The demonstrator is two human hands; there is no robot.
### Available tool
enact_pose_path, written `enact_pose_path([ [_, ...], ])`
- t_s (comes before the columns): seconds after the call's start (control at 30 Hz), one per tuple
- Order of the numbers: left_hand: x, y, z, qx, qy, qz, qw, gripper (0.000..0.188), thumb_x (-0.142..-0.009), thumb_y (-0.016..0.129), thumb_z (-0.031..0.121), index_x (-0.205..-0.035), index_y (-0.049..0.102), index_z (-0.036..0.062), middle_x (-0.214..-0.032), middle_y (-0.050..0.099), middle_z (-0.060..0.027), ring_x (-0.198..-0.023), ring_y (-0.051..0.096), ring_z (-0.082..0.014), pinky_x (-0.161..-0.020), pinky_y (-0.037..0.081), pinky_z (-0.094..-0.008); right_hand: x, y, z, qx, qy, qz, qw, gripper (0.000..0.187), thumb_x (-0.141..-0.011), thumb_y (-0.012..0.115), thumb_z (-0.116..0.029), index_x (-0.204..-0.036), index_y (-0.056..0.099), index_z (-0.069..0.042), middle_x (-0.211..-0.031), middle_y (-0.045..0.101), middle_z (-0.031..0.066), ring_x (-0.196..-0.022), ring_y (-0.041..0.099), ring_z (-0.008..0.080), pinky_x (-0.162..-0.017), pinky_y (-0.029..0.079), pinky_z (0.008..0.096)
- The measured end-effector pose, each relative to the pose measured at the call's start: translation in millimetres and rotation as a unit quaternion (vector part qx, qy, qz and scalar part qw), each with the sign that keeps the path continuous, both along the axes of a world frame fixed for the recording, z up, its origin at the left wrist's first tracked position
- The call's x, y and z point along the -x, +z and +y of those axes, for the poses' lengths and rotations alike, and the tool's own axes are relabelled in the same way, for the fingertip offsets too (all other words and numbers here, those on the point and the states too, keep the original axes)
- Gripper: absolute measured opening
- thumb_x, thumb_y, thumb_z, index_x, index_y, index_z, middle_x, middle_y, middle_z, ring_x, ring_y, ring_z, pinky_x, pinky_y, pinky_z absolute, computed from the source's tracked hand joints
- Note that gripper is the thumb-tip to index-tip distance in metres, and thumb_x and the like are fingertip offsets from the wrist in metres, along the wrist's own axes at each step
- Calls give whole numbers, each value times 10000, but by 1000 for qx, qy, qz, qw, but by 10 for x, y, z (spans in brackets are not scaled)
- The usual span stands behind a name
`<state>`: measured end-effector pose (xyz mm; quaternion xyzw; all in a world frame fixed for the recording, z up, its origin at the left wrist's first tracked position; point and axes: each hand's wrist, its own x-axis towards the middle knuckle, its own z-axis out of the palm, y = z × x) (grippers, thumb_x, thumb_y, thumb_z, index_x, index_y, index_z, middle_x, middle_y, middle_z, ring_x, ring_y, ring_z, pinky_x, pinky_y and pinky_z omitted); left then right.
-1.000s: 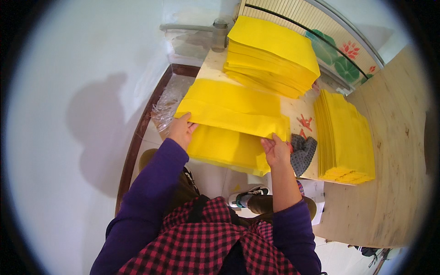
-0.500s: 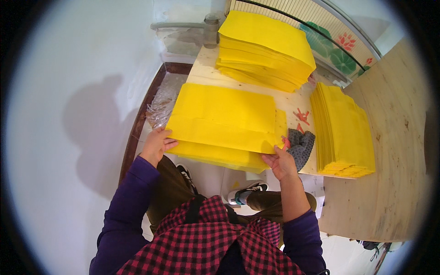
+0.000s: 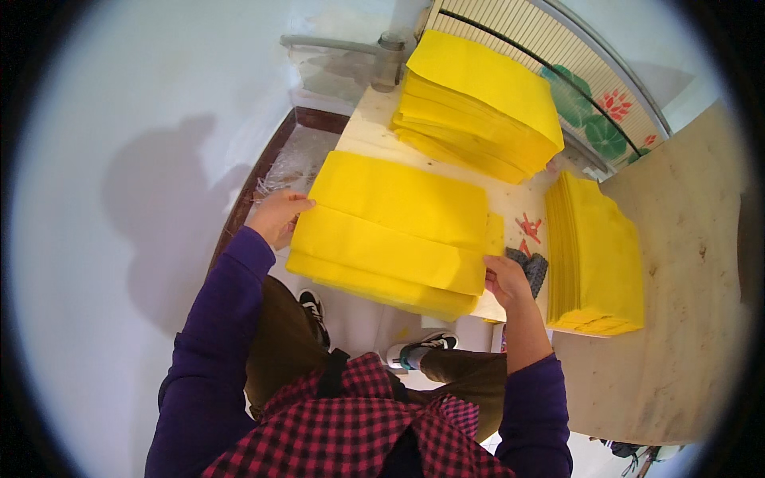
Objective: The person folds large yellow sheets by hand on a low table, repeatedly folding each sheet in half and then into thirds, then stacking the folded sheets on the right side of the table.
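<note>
A yellow fabric piece [image 3: 398, 191], with a crease running across it, lies in front of me on more yellow fabric. Its near part hangs past the table's front edge. At its left side, my left hand [image 3: 279, 217] pinches the border between thumb and fingers. My right hand [image 3: 508, 279] grips the near right side, fingers partly hidden. Just beyond that hand, a grey textured cloth item [image 3: 535, 269] and several thin red strips [image 3: 528, 229] rest on the wooden table [image 3: 362, 131].
Behind the piece stands a tall stack of yellow fabric [image 3: 478, 103]; another yellow stack [image 3: 596, 255] is on the right, beside a wooden board [image 3: 677, 319]. A glass jar [image 3: 388, 62] stands at the back left. Clear plastic [image 3: 299, 163] lies between table and wall.
My left hand has moved away from me along the piece's left side. My right hand has shifted slightly right. The fabric piece now covers more of the near edge, and the view has tilted a little.
</note>
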<state>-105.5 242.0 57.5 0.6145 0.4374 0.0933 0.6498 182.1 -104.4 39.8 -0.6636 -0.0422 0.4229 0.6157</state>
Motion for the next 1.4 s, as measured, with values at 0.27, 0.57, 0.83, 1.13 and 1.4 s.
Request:
enact_pose_path([
  [0.27, -375, -58, 196, -39, 10, -47, 998, 287, -869, 654, 187, -1078, 629, -8, -962, 652, -67, -859, 604, -162, -753, 463, -290, -295, 40, 261, 77, 23, -56, 995, 281, -904, 618, -159, -1111, 580, 27, -912, 659, 72, -754, 642, 153, -643, 532, 253],
  [0.57, -549, -277, 521, -54, -19, -46, 997, 203, -841, 661, 123, -986, 666, -18, -896, 670, -64, -822, 608, -149, -753, 458, -267, -681, 44, 674, 161, 30, -148, 975, 127, -849, 691, -146, -913, 628, -56, -735, 586, -18, -579, 504, 81, -496, 365, 222],
  [0.83, -542, -323, 563, -89, -14, -54, 994, 96, -827, 667, 77, -884, 664, -1, -787, 651, -41, -709, 588, -130, -668, 448, -248, -890, 203, 773, 160, 73, -152, 973, 169, -814, 737, -129, -772, 574, -110, -613, 490, -52, -478, 421, 63, -430, 290, 215],
  [1.13, -486, -147, 524, -42, -4, -40, 998, 40, -857, 627, 48, -890, 627, 25, -796, 656, -47, -671, 633, -105, -544, 466, -224, -697, 236, 697, 78, 44, -203, 975, 105, -853, 676, -63, -936, 612, -53, -769, 647, 34, -607, 605, 106, -514, 458, 206],
  [1.4, -407, -184, 536, -12, -25, -102, 994, 158, -844, 612, -5, -995, 659, -20, -900, 692, -80, -741, 665, -131, -686, 516, -223, -501, 205, 606, -9, -21, -195, 981, 153, -872, 599, 31, -1025, 601, 30, -949, 662, 125, -808, 679, 202, -755, 581, 267],
])
